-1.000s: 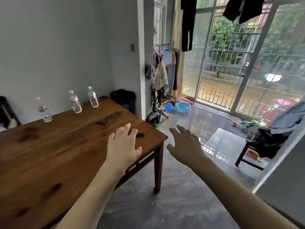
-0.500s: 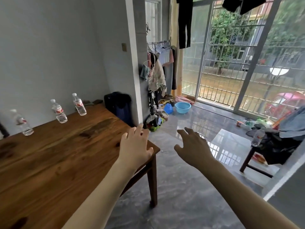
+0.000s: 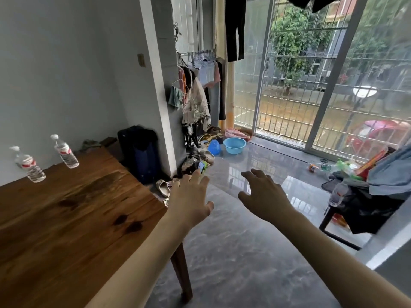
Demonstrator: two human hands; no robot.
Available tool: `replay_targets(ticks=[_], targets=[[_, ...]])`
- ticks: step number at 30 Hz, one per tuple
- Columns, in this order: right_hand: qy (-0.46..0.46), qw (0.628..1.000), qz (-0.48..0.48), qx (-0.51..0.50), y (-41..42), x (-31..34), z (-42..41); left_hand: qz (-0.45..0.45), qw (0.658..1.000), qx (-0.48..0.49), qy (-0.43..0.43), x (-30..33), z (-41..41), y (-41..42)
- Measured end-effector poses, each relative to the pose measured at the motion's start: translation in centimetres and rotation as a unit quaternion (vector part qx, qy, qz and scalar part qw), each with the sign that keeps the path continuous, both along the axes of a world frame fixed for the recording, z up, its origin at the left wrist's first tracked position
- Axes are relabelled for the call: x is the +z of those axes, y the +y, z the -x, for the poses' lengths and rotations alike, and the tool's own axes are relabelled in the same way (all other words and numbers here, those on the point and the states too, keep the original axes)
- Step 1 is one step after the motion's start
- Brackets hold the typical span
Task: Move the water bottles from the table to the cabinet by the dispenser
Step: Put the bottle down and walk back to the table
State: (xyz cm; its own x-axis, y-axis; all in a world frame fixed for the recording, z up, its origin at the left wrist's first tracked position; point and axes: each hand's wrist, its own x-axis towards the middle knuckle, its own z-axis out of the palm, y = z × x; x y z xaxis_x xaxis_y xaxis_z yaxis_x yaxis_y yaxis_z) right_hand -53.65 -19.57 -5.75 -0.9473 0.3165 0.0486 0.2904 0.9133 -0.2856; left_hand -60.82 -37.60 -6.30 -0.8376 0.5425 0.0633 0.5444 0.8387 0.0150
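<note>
Fingers spread, holding nothing: left hand (image 3: 189,201) over the wooden table (image 3: 73,218) corner, right hand (image 3: 264,196) off its edge. Two water bottles (image 3: 64,152) stand at the table's far edge. Likely light, thin-walled, crushable; grip mid-body.

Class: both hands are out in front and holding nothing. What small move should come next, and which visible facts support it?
Probably turn left and reach the left hand toward the nearer water bottle. Both it and the right hand are open and hover beyond the table corner, while two bottles stand upright at its far edge, untouched.
</note>
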Motion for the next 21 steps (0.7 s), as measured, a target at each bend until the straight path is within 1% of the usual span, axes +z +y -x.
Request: replay_targets(ticks=[6, 13, 18, 21], targets=[[0.008, 0.999, 0.038, 0.007, 4.7, -0.3, 8.5, 0.001, 1.0, 0.0, -0.002, -0.4, 8.2, 5.4], [0.0, 0.999, 0.017, 0.035, 10.3, 1.0, 20.0, -0.019, 1.0, 0.009, 0.007, 1.3, 19.4, 10.9], [0.006, 0.998, 0.03, 0.06, 13.4, 1.3, 27.5, -0.03, 0.999, 0.014, 0.006, 1.9, 26.3, 14.1], [0.0, 0.997, 0.024, 0.077, 15.0, 1.0, 31.8, -0.019, 1.0, 0.023, 0.008, 1.6, 30.0, 15.6]])
